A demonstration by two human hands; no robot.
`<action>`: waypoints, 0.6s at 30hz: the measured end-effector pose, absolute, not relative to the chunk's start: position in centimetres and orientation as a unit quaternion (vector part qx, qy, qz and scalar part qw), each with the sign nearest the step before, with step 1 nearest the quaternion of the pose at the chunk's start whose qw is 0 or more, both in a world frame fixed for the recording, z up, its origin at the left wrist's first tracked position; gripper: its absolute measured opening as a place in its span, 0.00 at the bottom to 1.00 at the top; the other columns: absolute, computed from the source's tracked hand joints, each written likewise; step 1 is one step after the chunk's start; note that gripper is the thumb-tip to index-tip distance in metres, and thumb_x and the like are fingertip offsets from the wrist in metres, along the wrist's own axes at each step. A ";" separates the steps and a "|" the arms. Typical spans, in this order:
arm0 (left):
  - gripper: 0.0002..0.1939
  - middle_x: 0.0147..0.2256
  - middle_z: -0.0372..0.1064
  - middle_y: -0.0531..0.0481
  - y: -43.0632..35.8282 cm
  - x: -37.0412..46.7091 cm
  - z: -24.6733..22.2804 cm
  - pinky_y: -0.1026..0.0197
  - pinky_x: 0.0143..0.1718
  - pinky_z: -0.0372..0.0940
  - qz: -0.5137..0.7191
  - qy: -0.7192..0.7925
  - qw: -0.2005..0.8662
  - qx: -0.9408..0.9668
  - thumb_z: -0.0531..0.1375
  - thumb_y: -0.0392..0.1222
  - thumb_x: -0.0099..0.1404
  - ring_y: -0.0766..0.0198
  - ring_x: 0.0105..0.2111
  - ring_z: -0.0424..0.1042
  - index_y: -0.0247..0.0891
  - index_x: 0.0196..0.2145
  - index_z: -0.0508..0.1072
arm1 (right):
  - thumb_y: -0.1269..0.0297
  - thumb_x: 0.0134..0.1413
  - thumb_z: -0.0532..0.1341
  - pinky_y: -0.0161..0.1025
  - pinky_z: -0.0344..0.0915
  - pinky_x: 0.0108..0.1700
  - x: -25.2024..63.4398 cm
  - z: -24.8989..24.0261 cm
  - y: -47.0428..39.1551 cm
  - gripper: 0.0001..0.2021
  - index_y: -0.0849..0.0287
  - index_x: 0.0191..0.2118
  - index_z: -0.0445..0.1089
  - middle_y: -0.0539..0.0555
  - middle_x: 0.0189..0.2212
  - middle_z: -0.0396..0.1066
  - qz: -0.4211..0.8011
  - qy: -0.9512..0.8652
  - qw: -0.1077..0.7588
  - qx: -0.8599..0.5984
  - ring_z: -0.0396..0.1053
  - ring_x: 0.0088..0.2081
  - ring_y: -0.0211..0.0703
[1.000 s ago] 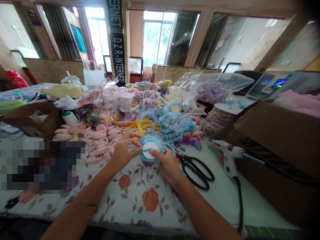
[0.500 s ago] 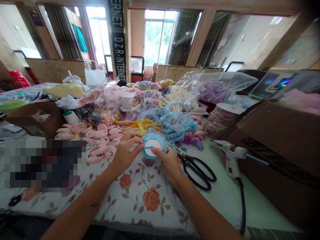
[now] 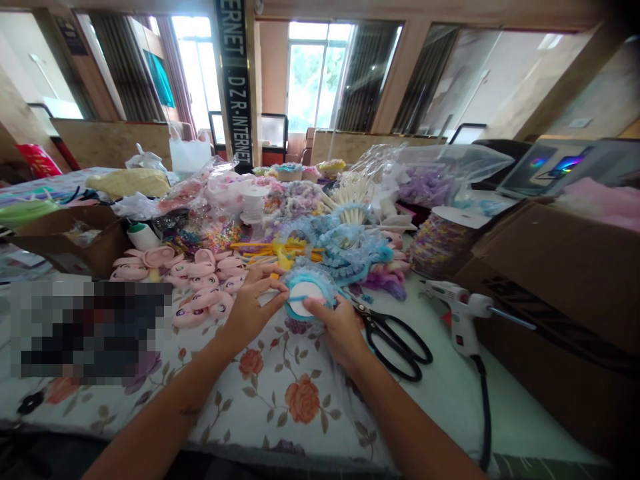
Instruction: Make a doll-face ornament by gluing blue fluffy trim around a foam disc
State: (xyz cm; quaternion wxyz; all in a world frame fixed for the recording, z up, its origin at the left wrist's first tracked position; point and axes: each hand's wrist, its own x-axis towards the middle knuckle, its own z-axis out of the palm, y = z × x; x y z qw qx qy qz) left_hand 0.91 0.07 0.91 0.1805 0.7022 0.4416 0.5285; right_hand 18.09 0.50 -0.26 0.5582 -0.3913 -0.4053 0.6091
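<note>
A round piece with light-blue ruffled lace point(image 3: 316, 275) round its rim and a white disc point(image 3: 301, 289) at its centre is held just above the table. A narrow blue strip point(image 3: 299, 298) lies across the disc. My right hand point(image 3: 341, 321) grips the piece from the right, thumb pressed on the disc near the strip's right end. From the left, my left hand point(image 3: 257, 301) pinches at the rim, its fingertips closed by the strip's left end. Black-handled scissors point(image 3: 395, 340) rest to the right of my right hand.
A white glue gun point(image 3: 465, 313) stands beside a large cardboard box point(image 3: 555, 293) on the right. Pink plush heads point(image 3: 200, 287) lie left of my hands. Behind them are blue lace trim point(image 3: 350, 247), yellow sticks point(image 3: 260, 250), a trim spool point(image 3: 440, 243) and plastic bags.
The round piece and the strip on it have shifted very slightly. Both hands keep nearly the same hold, and the things around them have not moved.
</note>
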 end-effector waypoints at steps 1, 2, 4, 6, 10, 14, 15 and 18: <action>0.06 0.47 0.68 0.45 0.0 1.0 0.9 0.49 0.56 0.58 0.530 0.441 0.175 0.703 0.60 0.42 0.63 0.54 0.54 0.63 0.40 0.29 0.74 | 0.62 0.35 0.73 0.43 0.67 0.40 18.1 -0.2 0.5 0.15 0.61 0.32 0.73 0.50 0.28 0.74 0.608 -0.405 0.559 -0.392 0.71 0.31 0.43; 0.06 0.47 0.68 0.45 0.0 1.0 0.8 0.49 0.57 0.57 0.530 0.442 0.169 0.704 0.60 0.42 0.63 0.54 0.54 0.63 0.40 0.29 0.73 | 0.62 0.34 0.73 0.43 0.67 0.40 18.1 -0.1 0.5 0.16 0.61 0.32 0.72 0.50 0.27 0.74 0.606 -0.404 0.561 -0.393 0.70 0.30 0.43; 0.06 0.47 0.68 0.45 0.0 1.0 0.8 0.49 0.57 0.56 0.530 0.445 0.164 0.703 0.60 0.43 0.63 0.54 0.54 0.64 0.40 0.30 0.73 | 0.62 0.33 0.74 0.43 0.67 0.39 18.0 0.0 0.5 0.17 0.61 0.32 0.73 0.50 0.28 0.74 0.608 -0.399 0.562 -0.394 0.70 0.30 0.43; 0.06 0.47 0.68 0.45 0.0 1.0 0.9 0.50 0.57 0.57 0.545 0.444 0.161 0.692 0.59 0.44 0.64 0.55 0.53 0.65 0.41 0.31 0.73 | 0.63 0.31 0.74 0.42 0.67 0.39 17.9 0.1 0.6 0.17 0.61 0.31 0.73 0.50 0.28 0.75 0.605 -0.399 0.561 -0.401 0.70 0.30 0.43; 0.07 0.47 0.68 0.45 0.1 0.8 1.0 0.51 0.56 0.59 0.569 0.448 0.137 0.676 0.59 0.45 0.64 0.56 0.52 0.66 0.41 0.35 0.74 | 0.62 0.32 0.74 0.41 0.66 0.37 17.8 0.3 0.6 0.16 0.62 0.31 0.74 0.50 0.26 0.74 0.594 -0.420 0.549 -0.412 0.69 0.29 0.42; 0.08 0.48 0.68 0.45 0.2 0.7 0.9 0.49 0.57 0.57 0.530 0.463 0.130 0.699 0.58 0.46 0.64 0.55 0.54 0.64 0.41 0.31 0.73 | 0.62 0.33 0.73 0.42 0.67 0.38 17.8 0.5 0.4 0.16 0.60 0.32 0.75 0.50 0.28 0.75 0.600 -0.431 0.540 -0.403 0.70 0.30 0.43; 0.08 0.48 0.68 0.45 0.3 0.8 0.9 0.49 0.58 0.57 0.526 0.463 0.135 0.700 0.58 0.46 0.64 0.54 0.54 0.63 0.41 0.30 0.72 | 0.62 0.32 0.73 0.42 0.67 0.38 17.8 0.5 0.4 0.16 0.60 0.32 0.75 0.50 0.28 0.75 0.600 -0.433 0.539 -0.402 0.70 0.30 0.43; 0.09 0.47 0.69 0.45 0.3 0.8 1.0 0.49 0.57 0.57 0.525 0.459 0.159 0.699 0.58 0.46 0.64 0.53 0.55 0.63 0.40 0.30 0.72 | 0.62 0.32 0.74 0.42 0.67 0.40 17.9 0.4 0.4 0.16 0.60 0.33 0.75 0.50 0.29 0.75 0.603 -0.440 0.535 -0.396 0.70 0.31 0.44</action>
